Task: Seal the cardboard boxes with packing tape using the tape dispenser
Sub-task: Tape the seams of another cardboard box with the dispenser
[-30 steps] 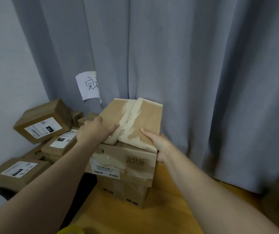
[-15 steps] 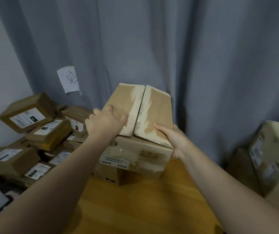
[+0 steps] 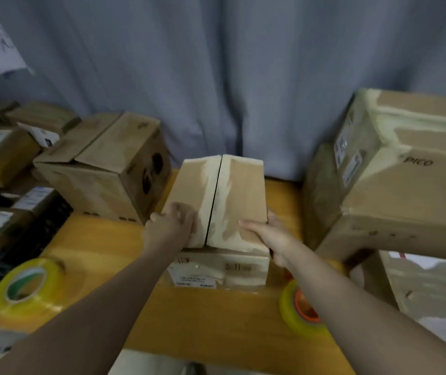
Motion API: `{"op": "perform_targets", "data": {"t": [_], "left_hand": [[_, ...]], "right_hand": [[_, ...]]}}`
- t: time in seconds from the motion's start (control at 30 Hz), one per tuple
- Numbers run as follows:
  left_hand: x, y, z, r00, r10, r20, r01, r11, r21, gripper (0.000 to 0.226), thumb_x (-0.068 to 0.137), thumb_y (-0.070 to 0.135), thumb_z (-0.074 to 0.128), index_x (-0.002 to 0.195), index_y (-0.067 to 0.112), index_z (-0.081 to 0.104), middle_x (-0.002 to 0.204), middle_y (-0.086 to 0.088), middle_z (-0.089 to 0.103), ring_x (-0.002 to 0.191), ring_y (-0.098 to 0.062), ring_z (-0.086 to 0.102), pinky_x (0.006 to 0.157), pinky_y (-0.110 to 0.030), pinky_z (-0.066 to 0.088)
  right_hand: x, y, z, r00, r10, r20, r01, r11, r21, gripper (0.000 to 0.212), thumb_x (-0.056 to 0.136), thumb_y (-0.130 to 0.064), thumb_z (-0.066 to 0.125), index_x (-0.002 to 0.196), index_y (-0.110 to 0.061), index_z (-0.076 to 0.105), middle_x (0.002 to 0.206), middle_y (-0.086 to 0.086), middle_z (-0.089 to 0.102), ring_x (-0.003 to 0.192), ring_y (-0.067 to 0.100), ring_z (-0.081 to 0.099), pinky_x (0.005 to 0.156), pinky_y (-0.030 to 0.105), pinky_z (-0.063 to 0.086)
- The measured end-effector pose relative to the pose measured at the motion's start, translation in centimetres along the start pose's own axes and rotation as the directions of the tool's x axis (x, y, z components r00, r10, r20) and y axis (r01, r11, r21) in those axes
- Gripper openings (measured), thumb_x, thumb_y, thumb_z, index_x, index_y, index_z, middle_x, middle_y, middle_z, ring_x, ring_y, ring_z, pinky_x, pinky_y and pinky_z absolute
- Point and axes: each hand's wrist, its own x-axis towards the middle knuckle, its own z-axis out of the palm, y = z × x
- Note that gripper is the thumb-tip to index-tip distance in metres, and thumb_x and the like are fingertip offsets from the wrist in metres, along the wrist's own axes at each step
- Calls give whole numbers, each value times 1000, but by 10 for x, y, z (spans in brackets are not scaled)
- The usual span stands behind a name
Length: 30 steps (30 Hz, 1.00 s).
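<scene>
**A:** Where is the box being worked on?

**B:** The small brown cardboard box (image 3: 217,209) sits at the middle of the light wooden counter (image 3: 103,239), its two top flaps folded shut and meeting along a dark centre seam. Patches of old tape residue show pale on both flaps.

**A:** And the hands?

**B:** The left hand (image 3: 169,228) presses down on the left flap at about 8 o'clock of the box top, fingers curled over the cardboard. The right hand (image 3: 272,235) is at 4 o'clock, thumb laid flat across the right flap and the remaining fingers wrapped round the box's right side. Both are closed against the box, holding the flaps down.

**A:** Any tape about?

**B:** A yellowish roll of clear packing tape with a green core (image 3: 26,286) lies flat on the counter at 8 o'clock from the box, well apart from it. A second yellowish tape roll with an orange core (image 3: 297,312) stands at 5 o'clock, partly hidden behind the right forearm.

**A:** What else surrounds it?

**B:** A brown carton with a round hand hole (image 3: 108,169) stands at 10 o'clock. A large taped carton printed PICO (image 3: 405,185) fills 3 o'clock. A heap of small labelled parcels (image 3: 3,163) lies at 9 o'clock, off the counter's edge. A grey curtain (image 3: 216,63) hangs at 12 o'clock.
</scene>
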Motion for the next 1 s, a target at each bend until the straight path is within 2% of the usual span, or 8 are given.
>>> {"op": "perform_targets", "data": {"t": [0.17,0.27,0.37,0.5,0.6,0.73,0.8,1.0], "left_hand": [[-12,-16,49,996,-70,62,59,985,160,70,92,66,14,151,30,6,147,-25,22,131,-42,28,108,-52,25],[-10,3,51,988,-97,123,74,982,174,93,83,79,12,152,19,-5,155,-26,-6,143,-41,-2,114,-56,4],[-12,33,63,977,-30,212,-14,980,201,113,72,89,16,149,14,-17,152,-23,-26,141,-38,-24,111,-59,-13],[-20,50,81,985,-46,165,9,976,218,124,65,94,20,149,11,-16,153,-22,-23,141,-40,-23,110,-63,-10],[-19,49,83,992,-40,121,8,968,252,129,61,97,20,149,10,-13,154,-23,-20,141,-41,-20,109,-64,-9],[-20,49,84,993,-10,116,-22,963,270,113,70,91,12,150,15,-11,155,-22,-19,141,-41,-20,108,-66,-10],[-21,46,87,997,20,81,-40,969,244,93,81,81,9,152,23,-8,156,-20,-17,142,-41,-19,109,-66,-9],[-21,35,93,983,181,24,-181,945,274,59,94,62,5,149,43,-1,159,-12,-10,143,-40,-14,110,-65,-9]], "right_hand": [[7,60,10,997,-25,-78,15,992,-125,66,84,-24,73,133,-27,29,116,-2,57,101,15,55,82,25,47],[19,62,18,979,-128,-161,74,949,-308,78,82,-23,72,141,-14,22,124,10,56,106,23,58,89,33,50],[17,61,20,974,-194,-116,100,829,-550,80,89,-27,64,151,-24,15,135,11,46,118,29,52,95,32,44],[5,63,-12,967,-254,-16,201,803,-561,47,101,-19,44,146,-26,34,137,6,50,125,24,49,93,22,36],[5,74,-52,974,-193,-122,83,798,-597,51,99,-17,46,148,-22,31,131,10,55,121,28,52,95,27,40],[2,95,-96,958,126,-257,-286,453,-844,88,86,-16,59,153,-24,2,155,12,22,141,35,22,115,51,18],[0,110,-103,950,180,-254,-307,398,-864,95,87,-14,61,153,-22,-8,152,13,24,138,35,27,113,50,26],[6,129,-116,949,-29,-314,-297,253,-921,53,94,-3,48,143,-8,29,134,16,44,121,35,48,96,42,44]]}}
